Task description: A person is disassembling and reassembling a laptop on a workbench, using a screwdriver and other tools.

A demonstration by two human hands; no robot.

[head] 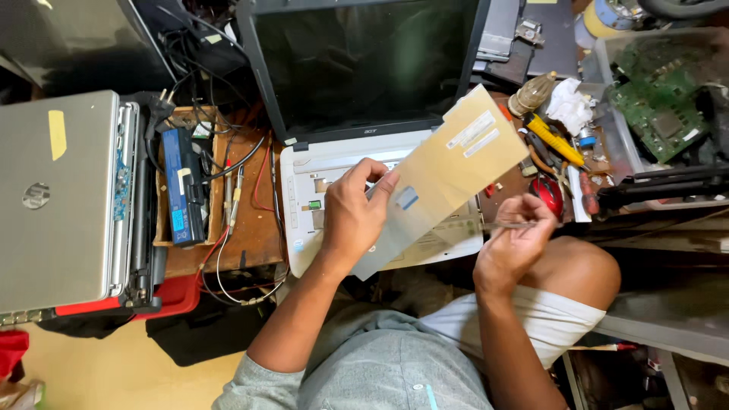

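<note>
Both hands [353, 216] [516, 243] raised, fingers pinched

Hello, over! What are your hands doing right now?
Left hand grips flat tan keyboard panel, tilted above open white laptop. Right hand pinches thin metal tool at panel's edge. Nothing blocking.

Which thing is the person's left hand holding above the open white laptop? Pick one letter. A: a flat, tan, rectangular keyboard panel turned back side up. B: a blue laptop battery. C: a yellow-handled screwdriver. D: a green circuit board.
A: the left hand grips the flat tan keyboard panel, lifted at a slant over the open white laptop.
</note>
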